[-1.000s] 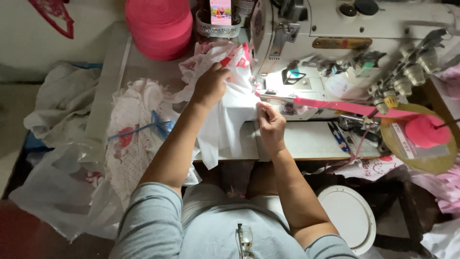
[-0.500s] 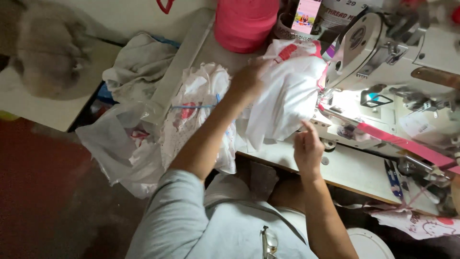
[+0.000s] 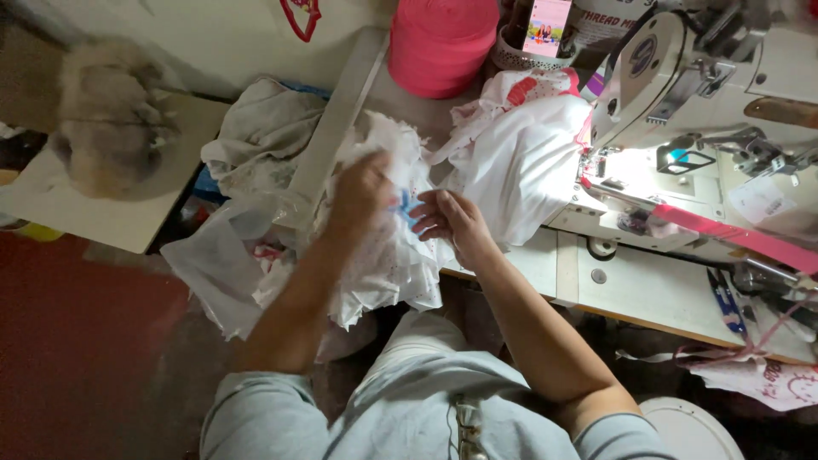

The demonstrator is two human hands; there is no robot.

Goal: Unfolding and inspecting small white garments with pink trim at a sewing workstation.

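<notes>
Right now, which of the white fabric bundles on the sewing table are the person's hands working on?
The speckled white piece hanging over the table's near edge: the left hand and right hand meet on it. The plain white bundle by the sewing machine lies untouched.

"What stands behind the cloth?"
"A big pink thread spool [image 3: 443,43], beside the white sewing machine [image 3: 707,77]."
"And the tabletop [image 3: 648,290]?"
"A pink strip [image 3: 733,237] lies across it; a white stool [image 3: 694,430] stands below."

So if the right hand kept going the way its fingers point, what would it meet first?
The right hand points left toward the crumpled white patterned fabric that the left hand grips. It would probably meet that fabric first, then the left hand, though depth is unclear.
</notes>
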